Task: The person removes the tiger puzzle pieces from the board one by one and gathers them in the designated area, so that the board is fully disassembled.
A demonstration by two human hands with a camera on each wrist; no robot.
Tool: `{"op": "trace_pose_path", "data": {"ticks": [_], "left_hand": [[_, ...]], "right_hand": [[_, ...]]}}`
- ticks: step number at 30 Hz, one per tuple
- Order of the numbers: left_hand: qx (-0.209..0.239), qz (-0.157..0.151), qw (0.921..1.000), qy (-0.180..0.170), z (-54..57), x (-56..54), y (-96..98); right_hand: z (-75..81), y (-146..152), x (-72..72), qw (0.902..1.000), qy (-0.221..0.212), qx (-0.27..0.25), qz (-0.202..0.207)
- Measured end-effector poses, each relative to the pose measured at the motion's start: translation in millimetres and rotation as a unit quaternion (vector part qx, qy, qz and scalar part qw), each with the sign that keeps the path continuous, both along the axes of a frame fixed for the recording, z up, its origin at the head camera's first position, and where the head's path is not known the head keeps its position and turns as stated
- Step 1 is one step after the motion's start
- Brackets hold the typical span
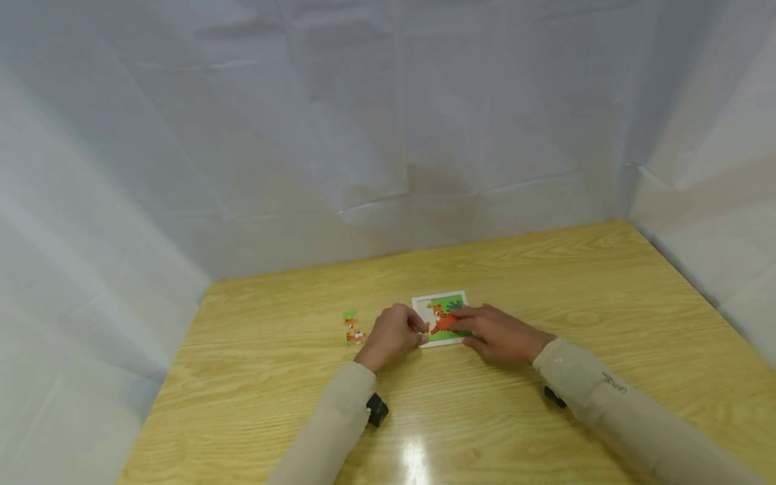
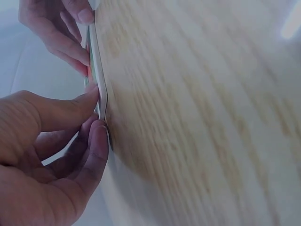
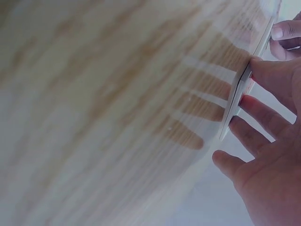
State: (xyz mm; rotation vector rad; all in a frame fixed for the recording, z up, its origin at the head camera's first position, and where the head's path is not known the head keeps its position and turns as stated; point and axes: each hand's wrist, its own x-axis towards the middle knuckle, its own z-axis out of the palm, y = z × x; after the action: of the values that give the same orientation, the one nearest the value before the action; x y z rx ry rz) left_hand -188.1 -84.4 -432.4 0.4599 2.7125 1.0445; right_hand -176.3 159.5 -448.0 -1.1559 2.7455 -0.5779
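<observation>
A tiger jigsaw puzzle in a white-rimmed board (image 1: 440,296) lies on the table, with a bare white strip along its left side. My left hand (image 1: 395,331) is at the board's near left corner, thumb and curled fingers gripping the edge. In the left wrist view, the left hand's thumb (image 2: 70,110) is on the board's rim, and its fingers bend around the corner. My right hand (image 1: 500,332) reaches over the right side, fingers extended onto the picture. The right wrist view shows the right hand's spread fingers (image 3: 263,115) touching the board. Whether a loose piece is under the left fingertips is hidden.
Several loose puzzle pieces (image 1: 355,336) with tiger and green print lie left of my left hand. The wooden table (image 1: 273,323) meets white sheets (image 1: 303,168) at the back and sides. A dark wrist device (image 1: 376,410) shows below the left sleeve.
</observation>
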Motion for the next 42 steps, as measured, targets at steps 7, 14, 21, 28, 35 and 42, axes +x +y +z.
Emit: {"op": "trace_pose_path", "data": {"ticks": [7,14,21,28,35,42], "left_hand": [[-0.002,0.007,0.9999,0.010,-1.6,-0.2,0.9],[-0.008,0.012,0.9999,-0.004,-0.7,1.2,1.1],[-0.007,0.009,0.9996,-0.024,2.3,0.4,0.8],[-0.019,0.005,0.9994,-0.027,3.3,-0.6,1.6],[-0.022,0.009,0.9994,-0.026,3.7,-0.5,1.9],[-0.011,0.011,0.9998,-0.011,2.6,0.6,2.4]], "right_hand": [[1.8,-0.5,0.4,1.0000,-0.001,0.008,-0.004],[5.1,-2.8,2.3,0.9999,-0.010,0.011,-0.007],[4.2,-3.4,2.8,0.9998,-0.013,0.011,-0.011],[3.5,-3.2,2.8,0.9996,-0.011,0.020,-0.016],[1.5,-2.1,1.9,0.9997,-0.007,0.017,-0.012],[0.9,-1.5,1.7,0.9999,0.001,0.011,-0.006]]}}
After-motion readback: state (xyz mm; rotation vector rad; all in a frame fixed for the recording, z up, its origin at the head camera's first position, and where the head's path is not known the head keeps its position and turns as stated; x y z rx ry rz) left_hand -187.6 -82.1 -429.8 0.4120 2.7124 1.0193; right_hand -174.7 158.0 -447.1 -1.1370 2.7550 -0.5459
